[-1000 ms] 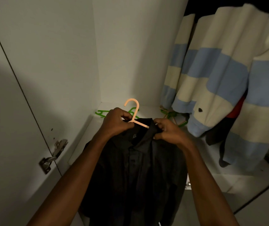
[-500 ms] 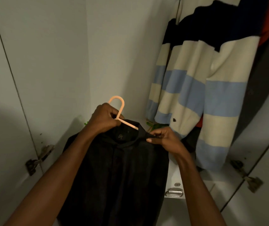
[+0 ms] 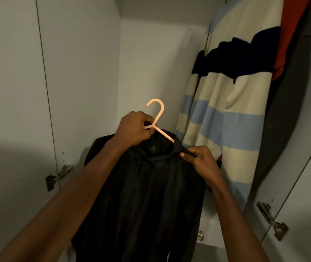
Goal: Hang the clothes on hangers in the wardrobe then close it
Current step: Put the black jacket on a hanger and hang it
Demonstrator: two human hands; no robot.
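Observation:
A black collared shirt [image 3: 147, 195] hangs on a peach plastic hanger [image 3: 158, 118] in front of the open wardrobe. My left hand [image 3: 133, 130] grips the hanger at the base of its hook, above the collar. My right hand [image 3: 198, 157] pinches the right side of the shirt's collar, where the hanger's arm goes under the cloth. The hook points up and is free. The hanger's left arm is hidden under my left hand and the shirt.
A striped cream, light blue and navy sweater [image 3: 232, 114] hangs at the right inside the wardrobe, with a red garment [image 3: 288, 35] behind it. White wardrobe doors stand open on both sides, with hinges [image 3: 56, 177] at the left and hinges [image 3: 271, 220] at the right.
Both hands have lifted the shirt and hanger higher into the wardrobe. The view has tilted up, so the wardrobe floor and green hangers are out of sight.

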